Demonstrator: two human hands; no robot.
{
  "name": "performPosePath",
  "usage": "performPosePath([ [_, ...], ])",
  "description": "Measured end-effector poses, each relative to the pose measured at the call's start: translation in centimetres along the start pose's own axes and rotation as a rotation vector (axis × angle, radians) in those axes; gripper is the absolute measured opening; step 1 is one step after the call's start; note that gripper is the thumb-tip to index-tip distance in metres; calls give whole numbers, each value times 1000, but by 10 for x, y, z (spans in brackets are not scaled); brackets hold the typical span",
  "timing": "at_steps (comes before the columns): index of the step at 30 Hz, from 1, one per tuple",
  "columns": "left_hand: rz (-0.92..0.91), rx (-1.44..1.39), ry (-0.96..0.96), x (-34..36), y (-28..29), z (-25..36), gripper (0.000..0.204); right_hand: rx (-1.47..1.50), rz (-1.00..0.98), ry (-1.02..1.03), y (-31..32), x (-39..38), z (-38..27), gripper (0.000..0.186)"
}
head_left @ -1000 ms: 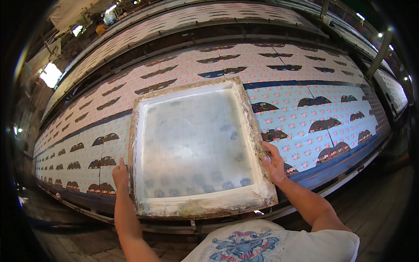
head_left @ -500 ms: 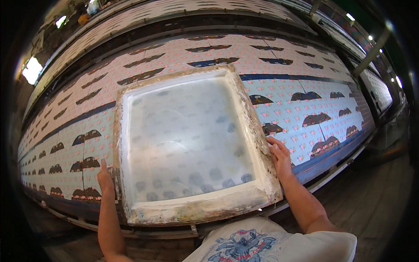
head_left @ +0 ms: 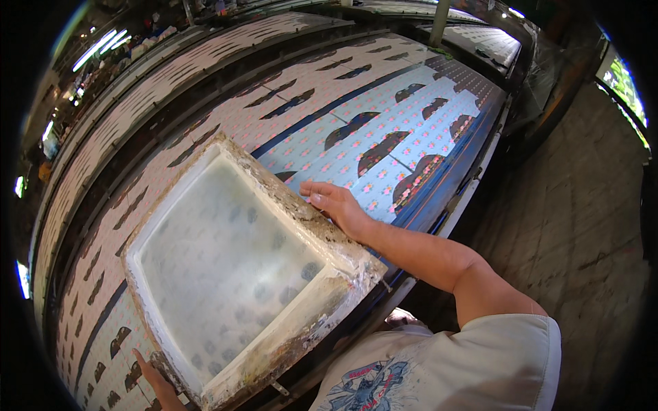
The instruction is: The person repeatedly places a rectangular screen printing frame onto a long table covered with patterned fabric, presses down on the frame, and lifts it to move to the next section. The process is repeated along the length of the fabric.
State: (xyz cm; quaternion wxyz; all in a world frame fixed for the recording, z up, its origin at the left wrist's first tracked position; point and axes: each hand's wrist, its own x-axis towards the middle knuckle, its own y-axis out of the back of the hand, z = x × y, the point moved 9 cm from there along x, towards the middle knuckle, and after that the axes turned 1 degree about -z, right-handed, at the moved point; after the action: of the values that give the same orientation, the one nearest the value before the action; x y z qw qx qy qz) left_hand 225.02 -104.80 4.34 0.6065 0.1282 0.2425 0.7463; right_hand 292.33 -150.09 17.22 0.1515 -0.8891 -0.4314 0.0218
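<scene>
A wooden screen frame (head_left: pixel 346 296), crusted with paint and stretched with pale translucent mesh, lies tilted in view over a long printing table. My left hand (head_left: pixel 156 383) grips its left side at the lower left, thumb pointing up and the other fingers partly hidden. My right hand (head_left: pixel 336 209) is on the frame's right side, fingers curved at the edge. Beneath and around the frame, light blue fabric (head_left: pixel 428 137) and pale pink fabric (head_left: pixel 288 75) carry small flowers and dark umbrella-like shapes. Below, a white printed T-shirt covers my torso.
More long printed tables (head_left: pixel 137 89) run parallel behind, with a metal post (head_left: pixel 439 24) near the far end. A metal rail (head_left: pixel 456 205) edges the near table. A worn floor (head_left: pixel 555 212) stretches along the right, toward a bright opening (head_left: pixel 620 89). Strip lights and clutter line the upper left.
My view has swung to the right along the table, so the frame now appears lower left and at a slant. Both hands remain on its sides, the right one's fingers slightly straighter.
</scene>
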Motion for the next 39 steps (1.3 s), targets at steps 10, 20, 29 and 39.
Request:
performPosePath([
  [10, -568, -501, 280, -172, -157, 143, 111, -171, 4, 38, 204, 48, -118, 46],
  [20, -533, -594, 250, -429, -341, 266, 110, -235, -27, -111, 487, 71, -198, 46],
  [29, -423, -644, 184, -567, -440, 316, 104, -201, 84, -132, 640, 75, -224, 40],
  [39, -424, -656, 194, -613, -493, 301, 91, -189, 109, -107, 719, 77, -237, 40],
])
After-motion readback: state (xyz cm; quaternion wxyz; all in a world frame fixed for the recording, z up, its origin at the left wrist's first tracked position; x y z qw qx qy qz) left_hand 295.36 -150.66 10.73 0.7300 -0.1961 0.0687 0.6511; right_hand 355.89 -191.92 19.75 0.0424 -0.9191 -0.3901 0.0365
